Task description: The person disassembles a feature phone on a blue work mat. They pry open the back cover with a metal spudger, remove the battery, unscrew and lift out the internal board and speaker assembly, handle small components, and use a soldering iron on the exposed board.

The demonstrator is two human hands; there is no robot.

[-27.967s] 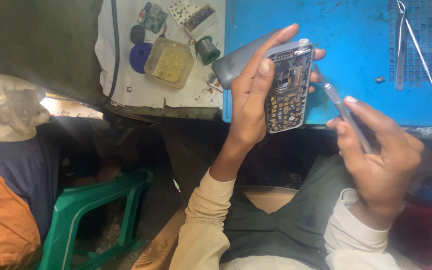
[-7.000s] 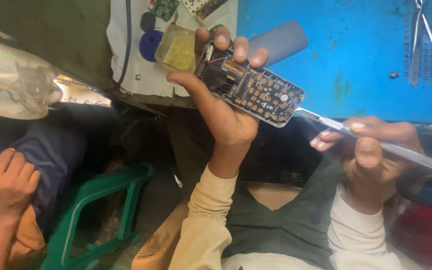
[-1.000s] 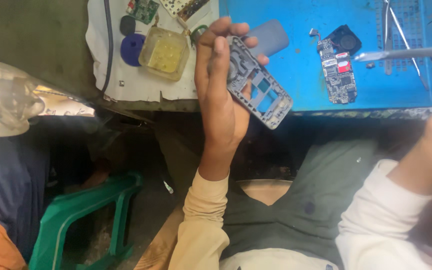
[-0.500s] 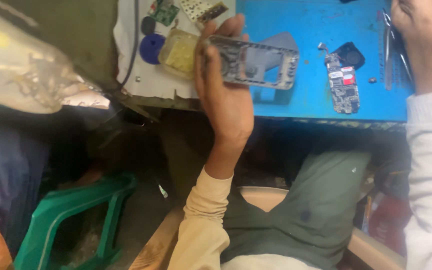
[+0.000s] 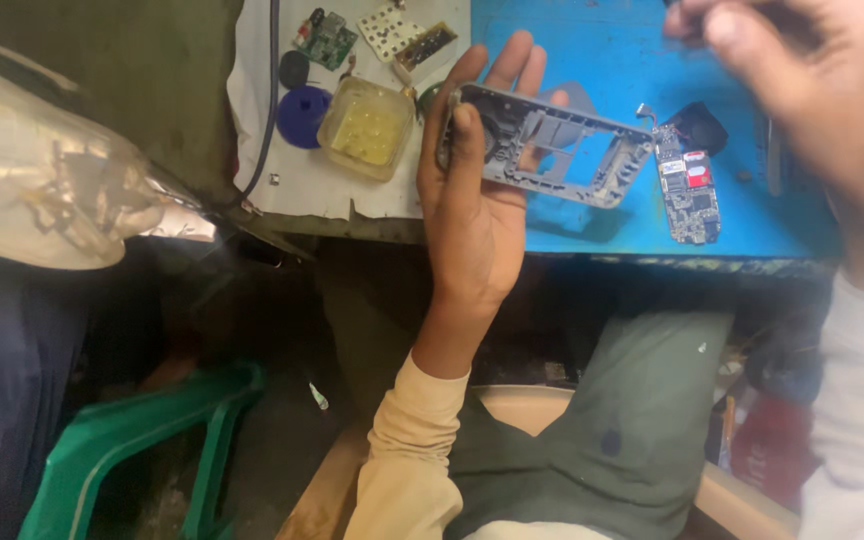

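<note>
My left hand (image 5: 472, 200) grips a grey plastic phone frame (image 5: 562, 145) with cut-out windows, holding it by its left end above the front edge of the blue mat (image 5: 602, 60). A bare phone circuit board (image 5: 687, 185) lies flat on the mat just right of the frame, with a small black part (image 5: 697, 125) behind it. My right hand (image 5: 812, 90) is raised close to the camera at the upper right, blurred; its fingers are bunched, and what they pinch is hidden.
White cloth (image 5: 302, 170) at the bench's left carries a yellowish square plastic tub (image 5: 367, 128), a blue round lid (image 5: 302, 115), a green circuit board (image 5: 327, 38), a keypad sheet (image 5: 387, 22) and a cable. A green plastic chair (image 5: 142, 440) stands lower left beside another person's clothing.
The circuit board, in the frame seven seconds ago, now lies on the mat. In the last second my left hand turned the empty frame flatter and my right hand rose toward the camera.
</note>
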